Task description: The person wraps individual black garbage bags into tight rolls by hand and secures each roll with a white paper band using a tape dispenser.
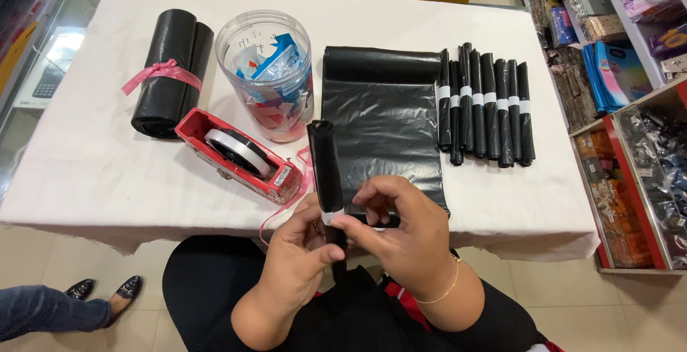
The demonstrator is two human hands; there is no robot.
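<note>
a person seated at a white table [93, 173] holds a thin black roll [327, 169] upright at the table's near edge. the left hand [297, 248] is closed around the roll's lower part, thumb across the front. the right hand [408, 234] pinches a strip of white tape [333, 217] against the roll with narrow fingertips.

taking the roll as landmark: just left of it lies a red tape dispenser [240, 155], angled, with a pink string [283, 212] trailing off the edge. beyond the dispenser stands a clear jar [268, 73] of coloured paper, and further left a fat black bundle [170, 73] tied with pink ribbon. directly behind the roll a sheet of black plastic [383, 119] lies flat. to its right, eight finished rolls [486, 105] lie side by side, each banded with white tape. far right, shop shelves [630, 109] hold packaged goods.
</note>
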